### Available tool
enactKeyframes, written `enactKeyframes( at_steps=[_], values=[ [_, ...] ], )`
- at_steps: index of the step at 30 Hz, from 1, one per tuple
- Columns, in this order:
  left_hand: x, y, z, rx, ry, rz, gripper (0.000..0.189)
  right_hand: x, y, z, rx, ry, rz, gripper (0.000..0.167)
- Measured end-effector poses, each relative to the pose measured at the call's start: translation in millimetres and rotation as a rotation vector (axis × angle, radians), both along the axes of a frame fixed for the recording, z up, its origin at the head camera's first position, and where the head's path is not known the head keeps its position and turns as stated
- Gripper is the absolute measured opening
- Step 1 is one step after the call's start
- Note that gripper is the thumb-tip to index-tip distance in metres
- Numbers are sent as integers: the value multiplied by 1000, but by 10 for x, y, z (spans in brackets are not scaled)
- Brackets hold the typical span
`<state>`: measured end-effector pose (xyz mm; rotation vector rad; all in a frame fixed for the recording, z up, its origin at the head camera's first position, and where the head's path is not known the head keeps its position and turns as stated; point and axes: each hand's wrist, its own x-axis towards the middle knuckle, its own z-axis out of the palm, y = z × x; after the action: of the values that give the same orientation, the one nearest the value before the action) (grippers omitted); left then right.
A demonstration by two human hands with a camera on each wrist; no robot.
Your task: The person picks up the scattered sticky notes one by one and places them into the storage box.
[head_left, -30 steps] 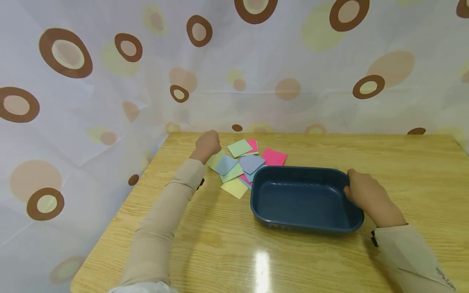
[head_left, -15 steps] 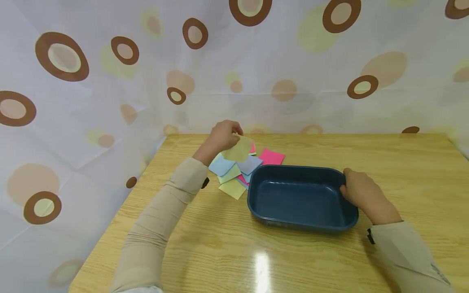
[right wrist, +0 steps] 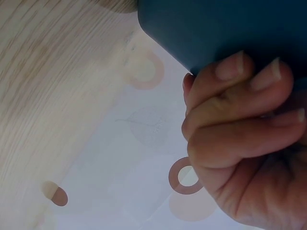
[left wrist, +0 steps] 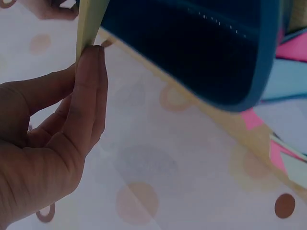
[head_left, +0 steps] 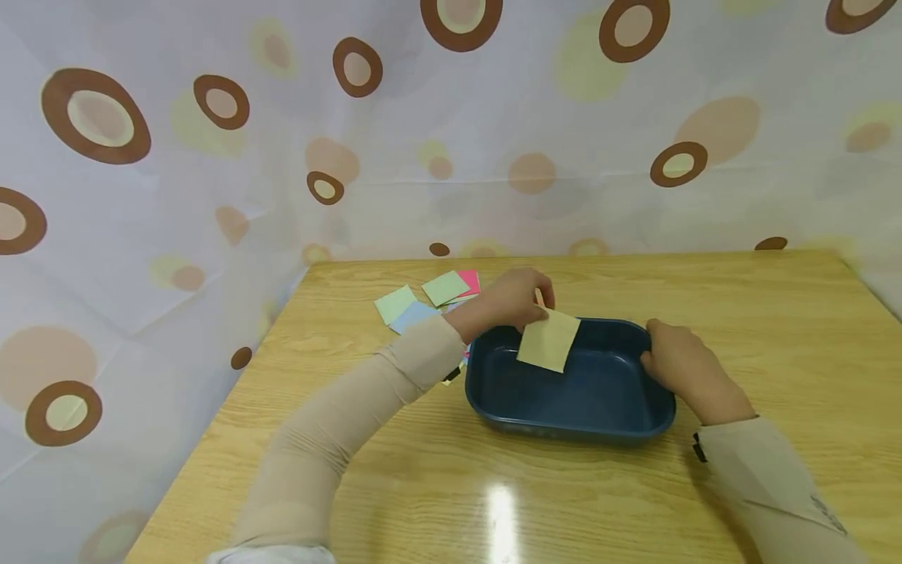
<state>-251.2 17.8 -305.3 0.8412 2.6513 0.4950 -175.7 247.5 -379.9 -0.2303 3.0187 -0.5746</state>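
Observation:
My left hand (head_left: pixel 513 299) pinches a pale yellow sticky note (head_left: pixel 550 340) between thumb and fingertips. The note hangs over the back left part of a dark blue plastic basin (head_left: pixel 599 403). Seen edge-on in the left wrist view, the same yellow note (left wrist: pixel 90 24) lies between the thumb and straight fingers (left wrist: pixel 85 91). My right hand (head_left: pixel 692 368) grips the basin's right end, fingers curled under its rim. In the right wrist view those fingers (right wrist: pixel 230 105) press on the basin's outer wall (right wrist: pixel 211 33).
Left of the basin lie green (head_left: pixel 396 304), blue (head_left: pixel 414 316) and pink (head_left: pixel 470 282) sticky notes, partly hidden by my left arm. The wooden table (head_left: pixel 423 470) ends at a patterned curtain (head_left: pixel 451 211) at the back and left.
My left hand has picked up the yellow sticky note from the pile and carried it right, over the basin. The right hand keeps its grip on the basin.

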Motion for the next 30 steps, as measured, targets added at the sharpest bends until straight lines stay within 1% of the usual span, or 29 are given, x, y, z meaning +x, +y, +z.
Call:
enactKeyframes(
  at_steps=[2,4,5,8,11,13,15,17,20,23,28,30],
  values=[
    [23,145,-115,-38,-11,-29,15,8,-6,15,0,0,0,41],
    [44,289,-229,-72,-33,-45,16,16,-8,25,-4,1,1,39],
    [52,360,-282,-93,-31,-51,16,16,-8,24,-7,3,2,37],
    [79,555,-410,-198,-19,-62,14,19,-13,22,-23,-4,3,32],
    [111,702,-510,-307,-2,-53,11,16,-22,9,-39,-17,3,27],
    [133,775,-560,-366,-19,-26,11,12,-27,-3,-41,-22,2,28],
    [156,826,-594,-399,-30,2,12,7,-31,-13,-41,-16,2,28],
    [172,864,-612,-426,-33,16,14,2,-33,-14,-33,-2,4,31],
    [182,912,-630,-448,-33,8,21,0,-31,-1,-21,15,3,35],
    [187,962,-655,-447,-56,4,26,2,-15,17,-14,12,-4,37],
    [214,1020,-664,-435,-119,15,24,-2,16,32,-31,-11,-13,36],
    [224,1040,-662,-435,-133,25,25,-5,26,33,-38,-15,-13,36]
  ],
)
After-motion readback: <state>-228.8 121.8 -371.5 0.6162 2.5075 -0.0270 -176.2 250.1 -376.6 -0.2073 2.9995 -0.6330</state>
